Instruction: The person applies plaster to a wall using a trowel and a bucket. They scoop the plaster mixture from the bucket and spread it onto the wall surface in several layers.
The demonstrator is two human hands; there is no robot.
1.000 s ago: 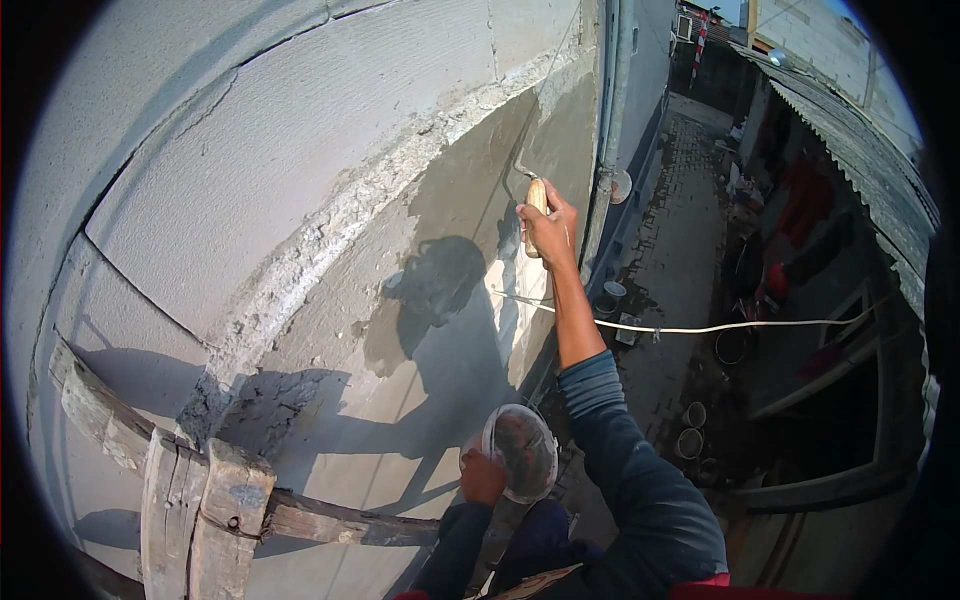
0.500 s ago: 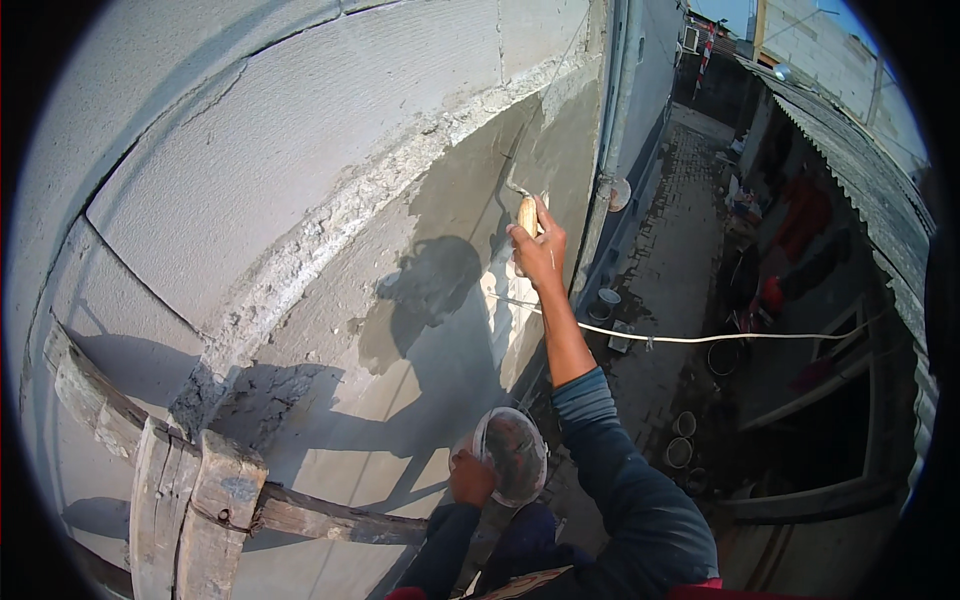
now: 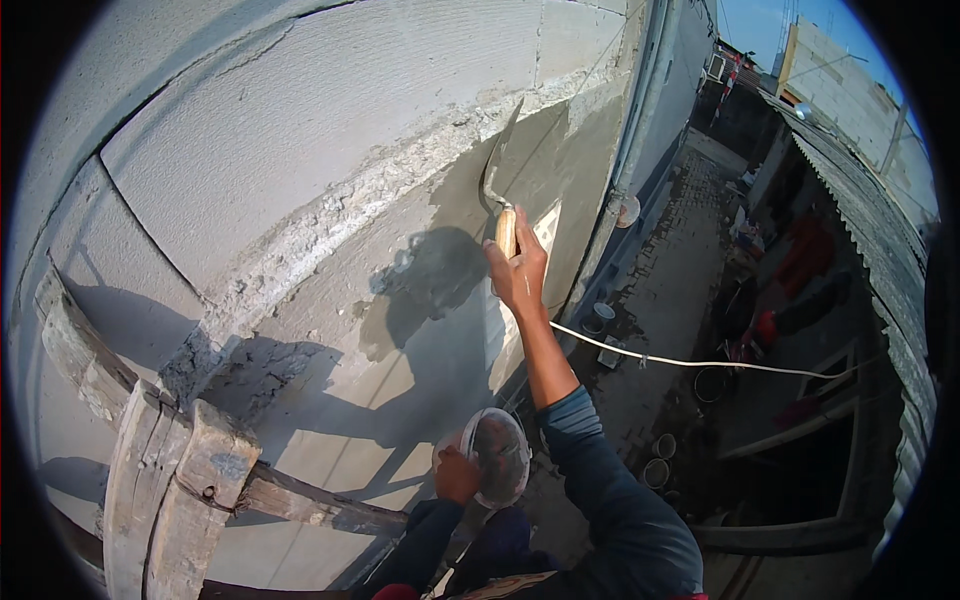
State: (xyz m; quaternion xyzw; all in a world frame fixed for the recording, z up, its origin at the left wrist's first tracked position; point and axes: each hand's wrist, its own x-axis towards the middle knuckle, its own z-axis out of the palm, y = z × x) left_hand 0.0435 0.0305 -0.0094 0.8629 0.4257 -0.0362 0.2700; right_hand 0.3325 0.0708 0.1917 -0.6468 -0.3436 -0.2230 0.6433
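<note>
My right hand (image 3: 522, 275) is closed around the wooden handle of a trowel (image 3: 507, 230), arm stretched out to the wall. Its thin metal blade lies along the upper edge of a patch of wet grey mortar (image 3: 560, 150), just below a rough, broken plaster ridge (image 3: 340, 215). How firmly the blade presses on the wall I cannot tell. Lower down, my left hand (image 3: 457, 475) grips the rim of a round bucket (image 3: 503, 458) with grey residue inside, held close to my body. The shadow of my head and arms falls across the wall (image 3: 330, 490).
Weathered timber pieces (image 3: 190, 490) are joined at the lower left, close to the wall. A pale cable (image 3: 680, 361) runs rightward across the gap. Far below is a paved alley (image 3: 665, 240) with buckets (image 3: 657, 472). A corrugated roof edge (image 3: 850, 190) borders the right.
My right hand and the trowel have moved left along the wall, the blade now up against the rough ridge. The view has shifted slightly. My left hand still holds the bucket.
</note>
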